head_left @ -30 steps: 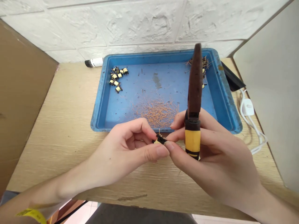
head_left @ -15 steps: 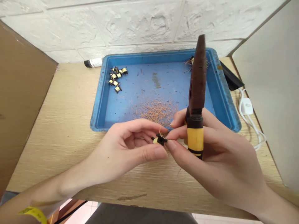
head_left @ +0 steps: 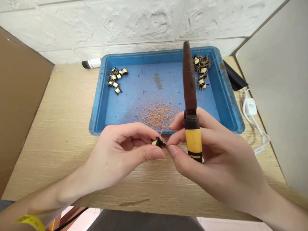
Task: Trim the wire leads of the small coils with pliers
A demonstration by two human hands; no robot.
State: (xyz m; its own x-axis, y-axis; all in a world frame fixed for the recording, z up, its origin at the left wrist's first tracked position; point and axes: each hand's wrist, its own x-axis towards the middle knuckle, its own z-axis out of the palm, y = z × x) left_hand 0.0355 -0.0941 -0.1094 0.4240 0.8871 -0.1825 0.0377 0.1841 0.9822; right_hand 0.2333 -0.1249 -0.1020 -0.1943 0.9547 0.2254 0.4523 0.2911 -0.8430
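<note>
Head view, working left to right, with the blue plastic tray [head_left: 96,112] as landmark. Left of the tray: a flat brown cardboard panel [head_left: 21,106] stands on edge on a wood-grain desk [head_left: 48,144]. Behind the tray's left corner lies a white tube with a black cap [head_left: 92,63]. Rough white painted brick wall [head_left: 120,22] runs along the back. Yellow wristband [head_left: 27,222] on the left wrist, below the tray.

Inside the tray, left end: a loose cluster of small transformers [head_left: 115,80], yellow taped cores on black bobbins. Middle: a tangled heap of thin copper-coloured wire pins [head_left: 157,114]. Right end: more transformers bristling with wire [head_left: 201,70].

Just in front of the tray's near rim, the left hand [head_left: 117,157] pinches one small transformer [head_left: 158,142] between thumb and fingertips, curled, a thin wire sticking up from it. The right hand [head_left: 216,154] wraps a tool with a yellow-and-black banded handle [head_left: 192,141] and a long, dark, rough blade-shaped shaft [head_left: 189,77], upright over the tray. Right thumb and index fingertip [head_left: 172,150] sit against or just beside the transformer; exact contact hard to tell.

Right of the tray: a black wedge-shaped object [head_left: 234,78], a white cord with an inline switch [head_left: 250,106], and a pale smooth panel [head_left: 271,64].
</note>
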